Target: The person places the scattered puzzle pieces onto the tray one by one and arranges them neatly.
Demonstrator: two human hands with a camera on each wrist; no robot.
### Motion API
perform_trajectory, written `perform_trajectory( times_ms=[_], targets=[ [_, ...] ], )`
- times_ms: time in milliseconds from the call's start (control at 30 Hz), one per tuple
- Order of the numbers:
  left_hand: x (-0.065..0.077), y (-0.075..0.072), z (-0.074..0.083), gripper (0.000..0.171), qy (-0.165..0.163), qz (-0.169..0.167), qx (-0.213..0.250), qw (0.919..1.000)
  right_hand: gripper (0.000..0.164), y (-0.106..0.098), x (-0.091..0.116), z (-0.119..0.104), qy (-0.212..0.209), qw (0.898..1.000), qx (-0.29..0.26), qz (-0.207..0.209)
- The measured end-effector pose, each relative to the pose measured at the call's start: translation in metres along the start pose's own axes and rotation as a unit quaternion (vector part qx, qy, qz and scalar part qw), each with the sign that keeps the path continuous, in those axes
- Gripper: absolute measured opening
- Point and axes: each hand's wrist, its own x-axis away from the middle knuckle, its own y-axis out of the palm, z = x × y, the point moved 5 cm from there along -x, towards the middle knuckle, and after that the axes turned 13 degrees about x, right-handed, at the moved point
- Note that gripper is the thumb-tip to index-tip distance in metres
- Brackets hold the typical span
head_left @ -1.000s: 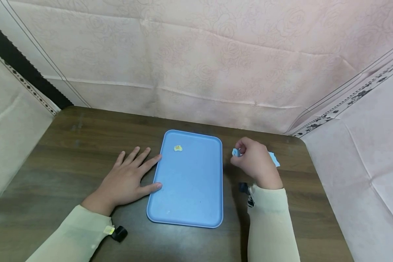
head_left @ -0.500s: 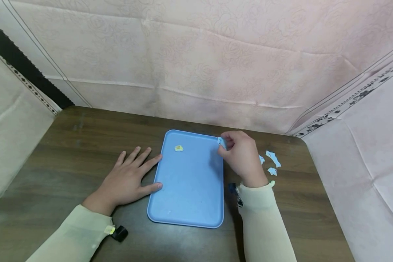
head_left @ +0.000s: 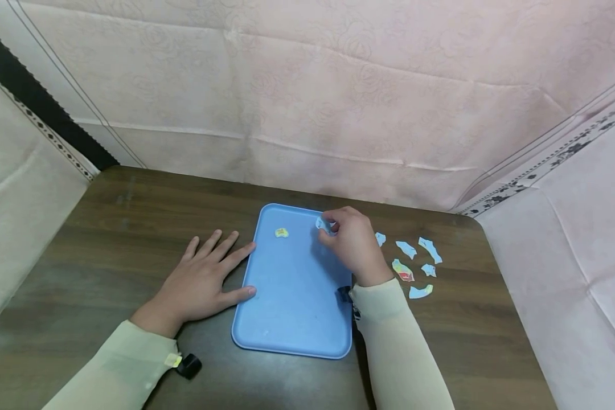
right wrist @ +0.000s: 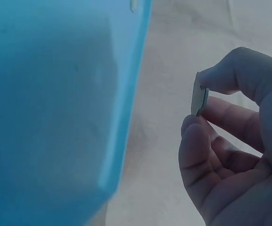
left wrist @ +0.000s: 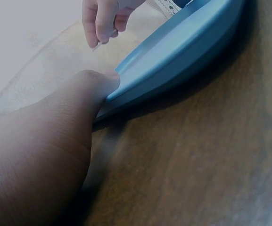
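While the right hand point(head_left: 353, 245) pinches a piece point(head_left: 321, 224), the spread left hand point(head_left: 195, 287) touches the tray point(head_left: 292, 299) below that grip.

The left hand point(head_left: 192, 290) lies with fingers spread, thumb and forefinger touching the left edge of the tray point(head_left: 292, 307). The right hand point(head_left: 355, 246) is above the tray's far right part, fingertips bent in a pinch.
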Motion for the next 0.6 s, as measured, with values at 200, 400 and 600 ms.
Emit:
perform_trajectory(
  times_ms=[200,400,600],
  targets=[
    [0.000,0.000,0.000,0.097,-0.001,0.000,-0.002,1.0000,0.035,0.012,-0.005,-0.005,-0.013,1.000,0.004,-0.016],
    [0.001,-0.001,0.001,0.097,-0.003,-0.003,-0.001,1.0000,0.034,0.020,-0.008,-0.008,-0.025,0.999,0.014,-0.019],
    [0.000,-0.001,0.001,0.098,-0.004,-0.004,-0.003,1.0000,0.036,0.026,-0.009,-0.009,-0.015,0.999,0.008,-0.049]
  ],
)
